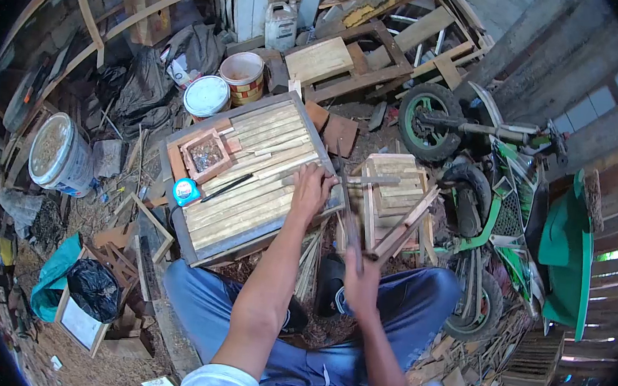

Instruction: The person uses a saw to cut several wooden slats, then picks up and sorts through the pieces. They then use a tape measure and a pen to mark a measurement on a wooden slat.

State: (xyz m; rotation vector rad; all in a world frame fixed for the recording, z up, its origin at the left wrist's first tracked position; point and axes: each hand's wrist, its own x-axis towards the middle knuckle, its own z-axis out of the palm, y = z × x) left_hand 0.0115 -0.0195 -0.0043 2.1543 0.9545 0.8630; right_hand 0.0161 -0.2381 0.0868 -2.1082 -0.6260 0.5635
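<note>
Two hands visible. Left hand point(312, 187) lies on slatted desk point(256, 207) at wooden strip point(380, 180) — can't tell its grip. Right hand point(361, 284) clenched around blurred long tool point(353, 235).

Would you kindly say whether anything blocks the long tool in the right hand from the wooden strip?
Nothing visible does: the blurred tool in the right hand crosses beside the wooden strip, near the left hand.

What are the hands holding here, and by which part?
The right hand holds a blurred, saw-like tool by its handle end. The left hand seems to press a wooden strip; exact hold unclear.
</note>
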